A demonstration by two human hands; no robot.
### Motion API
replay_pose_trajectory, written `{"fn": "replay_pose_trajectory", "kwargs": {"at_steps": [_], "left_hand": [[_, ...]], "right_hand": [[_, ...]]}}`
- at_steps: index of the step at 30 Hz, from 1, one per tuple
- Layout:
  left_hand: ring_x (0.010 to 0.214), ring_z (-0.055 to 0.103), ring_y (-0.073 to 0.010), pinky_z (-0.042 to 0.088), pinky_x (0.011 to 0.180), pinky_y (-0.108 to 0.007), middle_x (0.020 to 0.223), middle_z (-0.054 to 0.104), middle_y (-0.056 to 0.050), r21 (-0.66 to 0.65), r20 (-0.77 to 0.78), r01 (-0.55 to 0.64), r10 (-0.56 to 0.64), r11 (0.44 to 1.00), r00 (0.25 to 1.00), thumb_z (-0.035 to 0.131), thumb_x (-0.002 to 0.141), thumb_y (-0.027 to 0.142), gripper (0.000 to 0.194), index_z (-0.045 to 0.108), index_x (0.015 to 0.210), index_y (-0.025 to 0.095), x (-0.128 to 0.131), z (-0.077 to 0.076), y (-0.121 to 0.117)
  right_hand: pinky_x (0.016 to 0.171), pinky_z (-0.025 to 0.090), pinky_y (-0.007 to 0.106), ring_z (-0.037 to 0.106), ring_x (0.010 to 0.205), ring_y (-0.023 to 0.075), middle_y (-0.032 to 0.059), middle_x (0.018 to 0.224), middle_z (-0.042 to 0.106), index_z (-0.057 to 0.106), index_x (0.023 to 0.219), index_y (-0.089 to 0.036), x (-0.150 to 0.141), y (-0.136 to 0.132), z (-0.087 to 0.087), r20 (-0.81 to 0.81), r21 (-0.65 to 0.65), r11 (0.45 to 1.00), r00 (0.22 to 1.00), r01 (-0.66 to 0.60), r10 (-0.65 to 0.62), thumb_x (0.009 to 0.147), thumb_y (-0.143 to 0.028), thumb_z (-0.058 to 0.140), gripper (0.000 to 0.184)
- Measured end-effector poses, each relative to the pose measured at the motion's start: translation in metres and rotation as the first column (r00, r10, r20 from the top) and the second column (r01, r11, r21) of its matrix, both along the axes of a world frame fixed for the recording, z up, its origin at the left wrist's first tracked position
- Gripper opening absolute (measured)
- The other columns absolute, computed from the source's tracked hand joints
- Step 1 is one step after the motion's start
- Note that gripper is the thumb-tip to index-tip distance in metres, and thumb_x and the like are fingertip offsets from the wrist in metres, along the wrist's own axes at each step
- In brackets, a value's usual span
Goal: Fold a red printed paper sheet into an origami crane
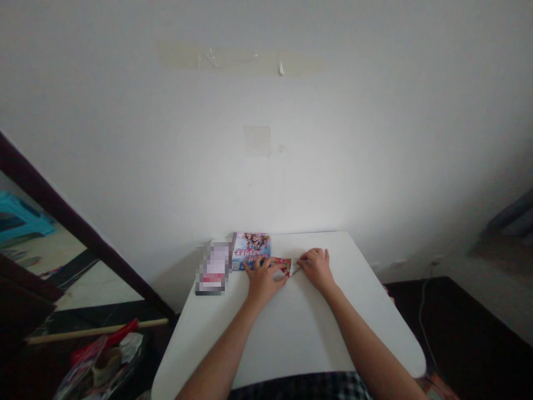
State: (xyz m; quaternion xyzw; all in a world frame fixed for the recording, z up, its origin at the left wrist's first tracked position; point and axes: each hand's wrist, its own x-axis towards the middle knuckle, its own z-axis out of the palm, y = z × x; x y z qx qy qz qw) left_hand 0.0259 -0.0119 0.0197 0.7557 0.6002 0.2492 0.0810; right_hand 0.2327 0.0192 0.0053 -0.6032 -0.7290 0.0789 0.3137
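Note:
A small strip of folded printed paper [285, 264], red and multicoloured with a pale right end, lies on the white table [300, 328] between my hands. My left hand [265, 282] holds the strip's left part down, fingers bent over it and thumb along its near edge. At the pale right end, my right hand [318, 269] is closed in a pinch on the paper; its fingertips partly hide that end. Just beyond my left fingers is a printed booklet or leaflet [250, 247] with blue and pink artwork, partly covered by that hand.
A pixelated phone-like object [214, 268] lies at the table's left edge. The white wall [333, 139] rises right behind the table. Leftward are a dark-framed mirror [75, 222], a wooden stick [137, 325] and a bag of odds and ends [106, 366]. A cable [421, 311] hangs at right.

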Motion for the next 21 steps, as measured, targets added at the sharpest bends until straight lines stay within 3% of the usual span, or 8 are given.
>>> {"fn": "replay_pose_trajectory", "kwargs": {"at_steps": [9,21], "left_hand": [[0.132,0.043,-0.0326,0.003,0.115,-0.077,0.129,0.066,0.001,-0.017,0.007,-0.001,0.001,1.0,1.0,0.073,0.079,0.045,0.03,0.073,0.108,0.042,-0.0006,0.0016,0.0],[0.131,0.046,-0.0337,0.006,0.112,-0.081,0.124,0.069,0.003,0.002,-0.01,-0.023,0.023,1.0,1.0,0.072,0.079,0.05,0.017,0.077,0.092,0.04,0.0011,0.0032,0.0014]], "right_hand": [[0.115,0.009,0.068,0.054,0.114,0.0233,0.0032,0.1,0.07,0.067,0.091,-0.025,-0.0023,0.003,0.0022,-0.044,-0.037,0.999,0.999,-0.014,0.012,0.094,-0.034,0.054,0.017],[0.114,0.008,0.068,0.052,0.113,0.0241,0.0032,0.098,0.07,0.069,0.091,-0.026,-0.0047,-0.0005,0.0047,0.053,-0.036,0.999,0.998,0.028,-0.026,0.093,-0.036,0.057,0.016]]}}
